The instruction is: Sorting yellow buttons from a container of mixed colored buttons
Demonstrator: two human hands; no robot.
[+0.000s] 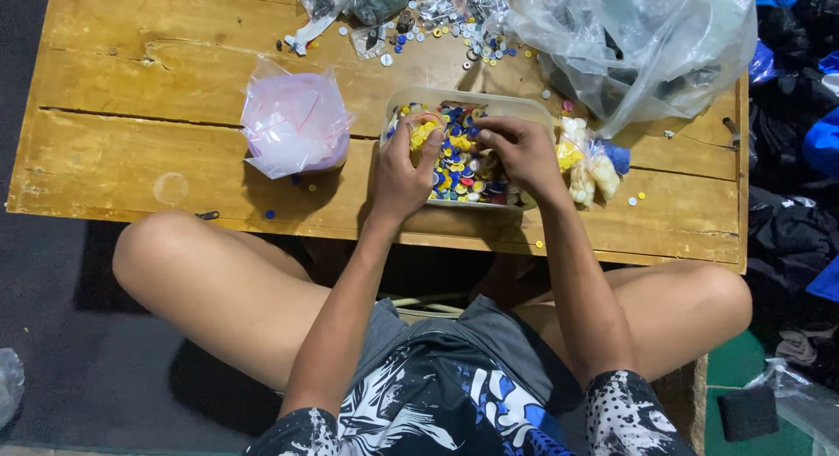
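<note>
Clear plastic tub [524,107] of mixed-colour buttons [463,163] sits mid-table, long axis across the body. Both hands are inside it: left hand [404,169] curled, holding yellow buttons [422,134]; right hand [517,150] fingertips pressed together, pinch contents cannot be told.

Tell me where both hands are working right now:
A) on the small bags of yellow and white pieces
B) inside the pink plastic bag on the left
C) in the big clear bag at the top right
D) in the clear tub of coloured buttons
D: the left hand and right hand both reach into the clear tub heaped with coloured buttons, while the pink plastic bag sits apart to the left, untouched.
</note>
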